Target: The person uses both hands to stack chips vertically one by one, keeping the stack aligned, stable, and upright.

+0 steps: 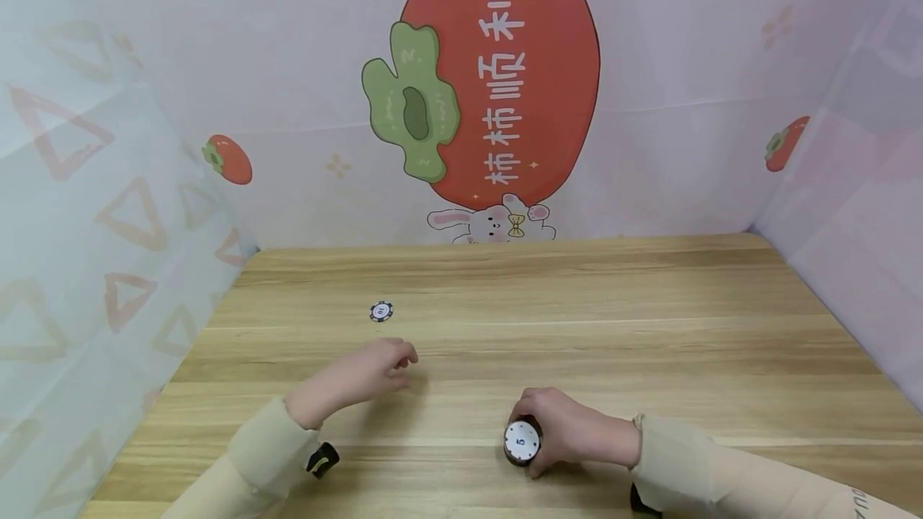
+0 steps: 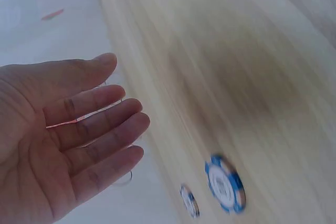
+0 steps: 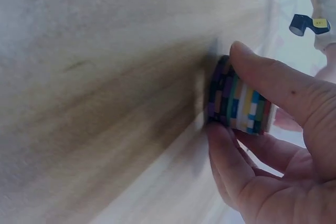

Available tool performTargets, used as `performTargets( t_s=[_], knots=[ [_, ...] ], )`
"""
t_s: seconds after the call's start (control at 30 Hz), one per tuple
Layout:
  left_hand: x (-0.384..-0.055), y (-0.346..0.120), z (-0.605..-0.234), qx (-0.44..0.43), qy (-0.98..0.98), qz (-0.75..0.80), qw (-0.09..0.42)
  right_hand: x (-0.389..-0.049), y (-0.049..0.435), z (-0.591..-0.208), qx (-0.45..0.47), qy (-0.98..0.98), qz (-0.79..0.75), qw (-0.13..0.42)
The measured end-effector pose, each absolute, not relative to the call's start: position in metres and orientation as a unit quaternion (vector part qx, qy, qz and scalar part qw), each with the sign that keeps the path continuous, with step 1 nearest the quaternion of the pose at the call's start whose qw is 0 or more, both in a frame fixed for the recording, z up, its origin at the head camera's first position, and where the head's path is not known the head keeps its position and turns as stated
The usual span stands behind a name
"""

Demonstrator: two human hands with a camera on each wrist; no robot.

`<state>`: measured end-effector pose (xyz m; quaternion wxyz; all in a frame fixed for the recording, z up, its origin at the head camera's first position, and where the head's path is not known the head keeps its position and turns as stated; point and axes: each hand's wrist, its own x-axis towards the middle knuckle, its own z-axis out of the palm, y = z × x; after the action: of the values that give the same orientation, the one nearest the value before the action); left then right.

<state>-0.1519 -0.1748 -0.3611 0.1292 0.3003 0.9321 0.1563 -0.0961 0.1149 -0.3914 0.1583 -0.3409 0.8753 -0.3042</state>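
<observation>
My right hand [image 1: 566, 427] grips a stack of poker chips [image 1: 522, 441] between thumb and fingers, low over the wooden table. The top chip is white with a "5". Mixed bands of purple, green, blue, yellow and white run along the side of the stack [image 3: 239, 98] in the right wrist view. My left hand [image 1: 368, 375] holds nothing; its fingers [image 2: 107, 124] are loosely extended above the table. Beyond it lies a single flat poker chip [image 1: 381, 311]. Two chips show in the left wrist view, a blue-and-white chip [image 2: 224, 184] and a smaller-looking chip [image 2: 189, 201].
The wooden tabletop [image 1: 649, 327] stretches back to a printed wall cloth [image 1: 671, 175] with a large red persimmon. More cloth hangs at the left and right sides. A black wrist device [image 1: 322, 460] sits at the left sleeve.
</observation>
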Motion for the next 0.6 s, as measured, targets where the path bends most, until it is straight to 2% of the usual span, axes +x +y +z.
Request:
performTargets(
  t_s=[0.2, 0.43, 0.6],
  knots=[
    [-0.155, -0.202, -0.358, 0.280, 0.946, 0.135, 0.092, -0.097, 0.116, -0.386, -0.334, 0.870, -0.311, 0.183],
    [-0.159, -0.223, -0.361, 0.226, 0.963, 0.116, 0.093, -0.096, 0.116, -0.381, -0.330, 0.874, -0.300, 0.194],
    [-0.160, -0.230, -0.364, 0.219, 0.965, 0.107, 0.093, -0.096, 0.115, -0.379, -0.340, 0.874, -0.292, 0.190]
  ],
)
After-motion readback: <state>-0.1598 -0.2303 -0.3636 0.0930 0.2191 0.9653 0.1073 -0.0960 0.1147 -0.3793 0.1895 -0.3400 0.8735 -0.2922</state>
